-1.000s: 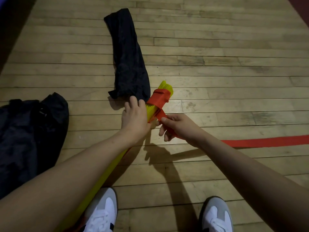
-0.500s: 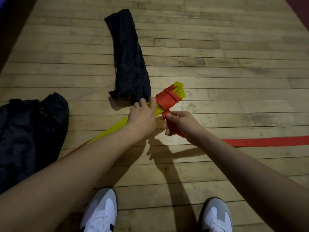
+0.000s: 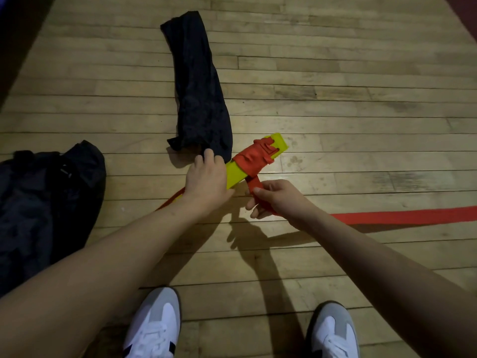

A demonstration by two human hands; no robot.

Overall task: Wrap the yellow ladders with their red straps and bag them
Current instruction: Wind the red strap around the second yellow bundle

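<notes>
A bundle of yellow ladder slats (image 3: 280, 143) is held above the wooden floor, its flat face turned up. Red strap (image 3: 254, 159) is wound several times around its far end. My left hand (image 3: 206, 180) grips the bundle just below the wrapping and hides its middle. My right hand (image 3: 273, 200) pinches the free part of the strap under the bundle; the rest of the strap (image 3: 402, 218) trails right across the floor. A narrow black bag (image 3: 198, 89) lies just beyond the bundle.
A larger black bag (image 3: 46, 202) lies crumpled at the left. My two white and grey shoes (image 3: 154, 326) stand on the plank floor at the bottom edge. A dark zone borders the floor at the far left.
My left hand has turned the bundle, so its flat yellow face shows instead of the slat ends. My right hand has shifted slightly right and down with the strap.
</notes>
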